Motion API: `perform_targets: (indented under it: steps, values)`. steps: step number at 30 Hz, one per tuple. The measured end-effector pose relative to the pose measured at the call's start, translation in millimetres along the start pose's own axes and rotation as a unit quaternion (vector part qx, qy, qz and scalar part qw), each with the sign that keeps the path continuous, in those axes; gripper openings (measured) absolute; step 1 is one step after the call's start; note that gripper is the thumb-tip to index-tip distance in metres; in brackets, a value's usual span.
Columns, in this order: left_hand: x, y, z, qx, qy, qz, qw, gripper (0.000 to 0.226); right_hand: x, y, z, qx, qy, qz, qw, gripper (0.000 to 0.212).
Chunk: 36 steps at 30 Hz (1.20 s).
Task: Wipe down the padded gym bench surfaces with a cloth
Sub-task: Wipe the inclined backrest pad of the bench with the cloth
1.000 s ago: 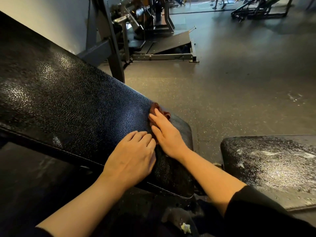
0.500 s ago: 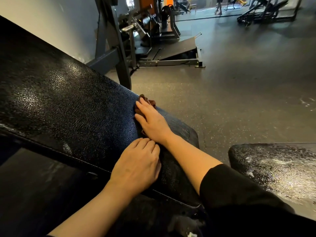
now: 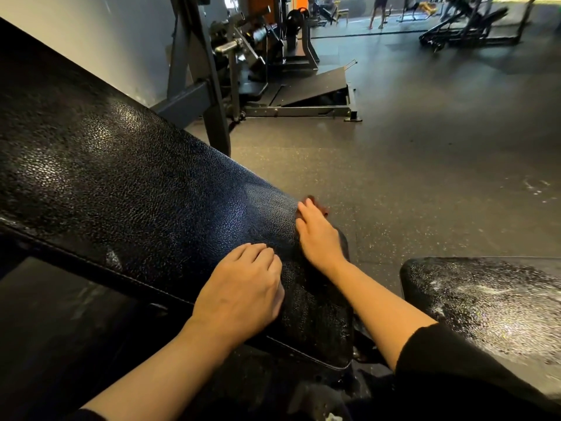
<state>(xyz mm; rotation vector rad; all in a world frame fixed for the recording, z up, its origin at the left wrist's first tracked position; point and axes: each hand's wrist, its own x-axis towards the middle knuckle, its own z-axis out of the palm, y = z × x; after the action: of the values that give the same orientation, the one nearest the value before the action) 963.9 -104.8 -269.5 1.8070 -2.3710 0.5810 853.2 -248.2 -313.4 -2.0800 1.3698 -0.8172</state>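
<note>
1. Upper left of the frame: a pale wall [image 3: 91, 31], with a dark steel machine frame [image 3: 209, 95] standing behind the bench.
2. Two black pebbled pads: the inclined bench [image 3: 121, 177] across the left, and a streaked seat pad [image 3: 485, 302] at lower right.
3. Left hand [image 3: 243, 293] rests on the bench, fingers loosely bent, holding nothing.
4. Right hand [image 3: 318, 235] presses flat on a reddish-brown cloth [image 3: 321, 208], mostly hidden beneath, at the pad's right edge.
5. Speckled rubber floor [image 3: 394, 177]; more machines at upper right.

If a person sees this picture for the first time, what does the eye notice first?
First, the big black pad slanting across the left, with both hands on its lower end. The right hand presses a reddish cloth flat at the far edge; the left hand rests beside it. Lower right, a second pad shows whitish streaks.
</note>
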Motion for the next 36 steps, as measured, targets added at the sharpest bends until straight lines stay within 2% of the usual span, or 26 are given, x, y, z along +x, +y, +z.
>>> perform_targets:
  steps: [3, 6, 9, 13, 15, 17, 21, 23, 26, 29, 32, 34, 36]
  values:
    - [-1, -1, -2, -0.002, 0.001, 0.006, 1.000, 0.026, 17, -69, 16, 0.053, -0.033, -0.147, 0.987, 0.046]
    - [-4, -1, -5, -0.003, 0.009, 0.002, 1.000, 0.023, 21, -96, 17, 0.046, -0.058, -0.202, 0.977, 0.048]
    - [-6, -1, -4, -0.012, 0.039, 0.015, 0.999, 0.025, 4, -51, 3, 0.041, -0.055, -0.166, 0.984, 0.045]
    - [-18, -5, -12, -0.062, 0.096, 0.013, 0.993, 0.014, -36, 33, -14, 0.014, -0.029, 0.021, 0.999, 0.047]
    - [-31, -9, -18, -0.064, 0.116, 0.010, 0.991, 0.013, -44, 31, -10, 0.009, -0.016, 0.057, 0.998, 0.046]
    - [-44, -16, -25, -0.056, 0.139, -0.003, 0.989, 0.017, -43, -5, 0, 0.015, 0.002, 0.008, 1.000, 0.046]
    - [-63, -30, -37, -0.023, 0.167, -0.047, 0.985, 0.023, -56, -96, 28, 0.046, -0.025, -0.187, 0.981, 0.046]
    - [-73, -30, -38, -0.010, 0.159, -0.063, 0.985, 0.024, -67, -103, 31, 0.049, -0.035, -0.220, 0.974, 0.046]
    - [-82, -21, -32, 0.001, 0.132, -0.058, 0.989, 0.028, -87, -57, 19, 0.043, -0.021, -0.182, 0.982, 0.047]
    - [-87, -12, -25, 0.001, 0.119, -0.054, 0.991, 0.033, -118, 3, -1, 0.032, -0.004, -0.049, 0.998, 0.047]
    - [-92, -8, -22, 0.006, 0.115, -0.055, 0.992, 0.038, -140, 19, -4, 0.032, 0.015, 0.041, 0.999, 0.046]
    - [-95, -7, -21, 0.004, 0.112, -0.063, 0.992, 0.042, -142, -9, 5, 0.037, 0.027, 0.024, 0.999, 0.045]
    - [-96, -9, -22, 0.004, 0.110, -0.071, 0.991, 0.047, -140, -54, 20, 0.046, 0.015, -0.060, 0.997, 0.049]
